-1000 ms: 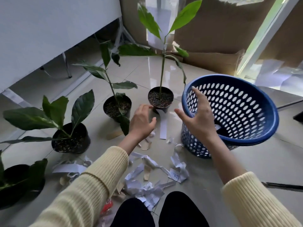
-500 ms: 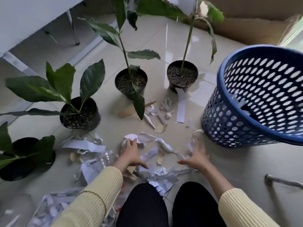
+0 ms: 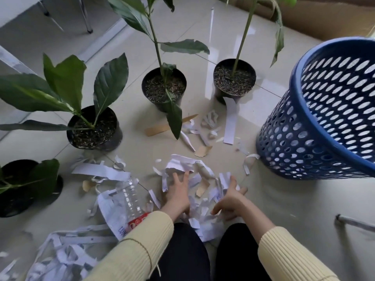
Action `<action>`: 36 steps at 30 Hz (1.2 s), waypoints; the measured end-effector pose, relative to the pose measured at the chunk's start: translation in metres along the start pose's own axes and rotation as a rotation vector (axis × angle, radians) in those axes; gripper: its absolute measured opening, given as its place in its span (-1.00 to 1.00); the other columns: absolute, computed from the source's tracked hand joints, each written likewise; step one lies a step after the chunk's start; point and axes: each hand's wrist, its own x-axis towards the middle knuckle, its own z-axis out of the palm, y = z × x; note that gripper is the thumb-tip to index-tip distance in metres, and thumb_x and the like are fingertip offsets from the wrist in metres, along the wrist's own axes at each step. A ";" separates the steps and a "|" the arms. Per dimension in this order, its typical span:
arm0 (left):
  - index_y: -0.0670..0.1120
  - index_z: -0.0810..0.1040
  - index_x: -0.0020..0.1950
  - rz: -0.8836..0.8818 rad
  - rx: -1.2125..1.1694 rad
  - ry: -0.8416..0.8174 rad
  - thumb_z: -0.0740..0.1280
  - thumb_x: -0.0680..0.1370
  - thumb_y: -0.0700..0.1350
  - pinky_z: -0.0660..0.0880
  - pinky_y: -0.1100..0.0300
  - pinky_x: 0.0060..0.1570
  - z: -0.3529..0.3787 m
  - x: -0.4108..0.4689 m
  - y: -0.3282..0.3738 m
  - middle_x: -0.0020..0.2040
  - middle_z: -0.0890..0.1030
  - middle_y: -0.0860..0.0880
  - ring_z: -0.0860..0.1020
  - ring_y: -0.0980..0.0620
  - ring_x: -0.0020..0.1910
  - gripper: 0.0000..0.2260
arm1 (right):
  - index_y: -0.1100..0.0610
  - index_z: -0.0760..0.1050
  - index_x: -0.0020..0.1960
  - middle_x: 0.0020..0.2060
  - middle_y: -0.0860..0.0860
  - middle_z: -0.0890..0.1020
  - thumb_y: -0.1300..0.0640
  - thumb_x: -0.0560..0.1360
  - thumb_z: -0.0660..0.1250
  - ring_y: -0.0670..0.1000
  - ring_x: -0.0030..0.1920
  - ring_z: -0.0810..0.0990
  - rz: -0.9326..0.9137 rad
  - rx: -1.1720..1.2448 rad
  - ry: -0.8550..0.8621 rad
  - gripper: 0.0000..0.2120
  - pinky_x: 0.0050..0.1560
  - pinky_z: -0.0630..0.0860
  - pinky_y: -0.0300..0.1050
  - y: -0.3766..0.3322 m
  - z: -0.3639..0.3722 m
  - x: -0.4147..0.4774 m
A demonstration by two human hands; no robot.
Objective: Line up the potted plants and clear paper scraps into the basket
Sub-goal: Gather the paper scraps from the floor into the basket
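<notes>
So besides the main stuff, the floor point(image 3: 284, 199) is pale glossy tile with thin grout lines, and it's bouncing a lot of window light. A clear plastic bottle point(image 3: 132, 199) lies on its side low and left of centre, ribbed body, red label point(image 3: 139, 220) at the near end, which is partly hidden. Top left there's a white table point(image 3: 12, 9) with thin metal legs point(image 3: 86, 19) under it. Brown cardboard point(image 3: 316, 19) runs along the top right. At the right edge a grey rod point(image 3: 355, 222) lies flat on the tile and runs out of shot.
</notes>
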 end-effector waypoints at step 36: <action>-0.15 0.53 0.25 0.502 -0.354 0.594 0.39 0.37 -0.33 0.42 0.28 -0.03 -0.162 -0.081 0.094 -0.03 0.43 -0.04 0.49 -0.03 -0.05 -0.56 | 0.12 0.50 0.22 0.04 0.33 0.62 0.41 0.33 0.47 0.18 -0.06 0.61 -0.767 0.650 0.135 -0.50 0.04 0.56 0.25 -0.087 -0.102 -0.125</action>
